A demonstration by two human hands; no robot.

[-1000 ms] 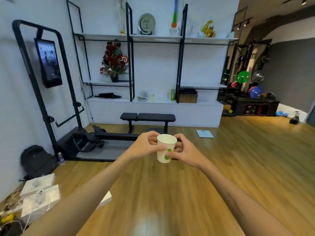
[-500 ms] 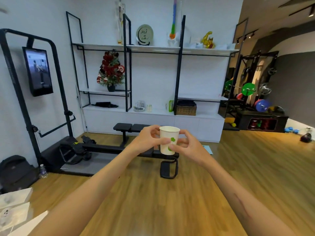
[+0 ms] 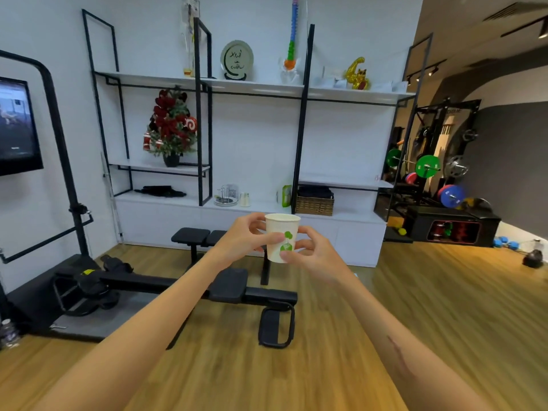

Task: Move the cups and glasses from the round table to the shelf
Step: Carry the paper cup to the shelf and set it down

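A white paper cup (image 3: pixel 278 232) with a green tree print is upright in the air at the centre of the head view. My left hand (image 3: pixel 246 238) grips its left side and my right hand (image 3: pixel 311 253) pinches its right side, thumbs on the front. Straight ahead stands the white shelf unit (image 3: pixel 261 207) with black frames. On its lowest ledge are a glass piece on a plate (image 3: pixel 226 195) and a small pale cup (image 3: pixel 245 199). The round table is out of view.
A black bench (image 3: pixel 204 237) stands before the shelf, and a black rowing-type machine (image 3: pixel 178 289) with a foot loop (image 3: pixel 275 329) lies across the wooden floor ahead. A wicker basket (image 3: pixel 315 204) and green carton (image 3: pixel 286 195) sit on the ledge. Weight rack (image 3: pixel 430 167) at right.
The view has moved closer to the shelf; the bench and machine now lie nearer. Both hands keep the same hold on the paper cup, carried slightly higher and forward.
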